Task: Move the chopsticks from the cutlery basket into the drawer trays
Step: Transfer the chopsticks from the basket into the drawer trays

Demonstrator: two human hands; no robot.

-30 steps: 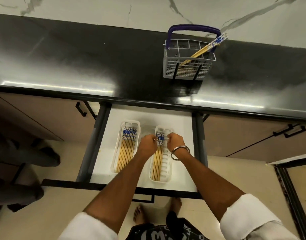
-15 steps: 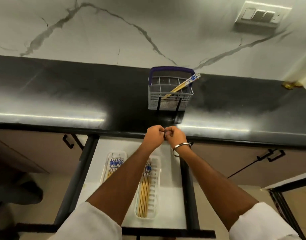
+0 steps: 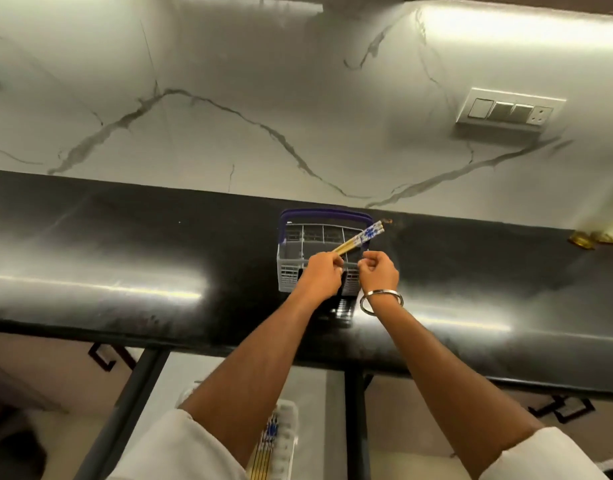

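Two hands reach out over the black counter (image 3: 125, 237) in the middle of the frame. The left hand (image 3: 320, 271) has its fingers curled round the chopsticks (image 3: 360, 238) and holds them by their yellow lower part. The blue and white ends of the chopsticks tilt up to the right, above the basket (image 3: 291, 258). The basket is grey with a dark blue handle, and it stands on the counter near the wall (image 3: 228, 98). The right hand (image 3: 379, 270) is just beside the left one, with its fingers curled in like a fist. It looks like it holds nothing. A shiny bangle (image 3: 381, 301) sits on that wrist. At the bottom of the frame, under the counter, the drawer (image 3: 318, 386) is pulled out. A white tray (image 3: 286, 431) lies inside it, and more chopsticks (image 3: 265, 448) lie in that tray, partly hidden by the left arm. A switch plate (image 3: 509, 109) is on the wall at the upper right.
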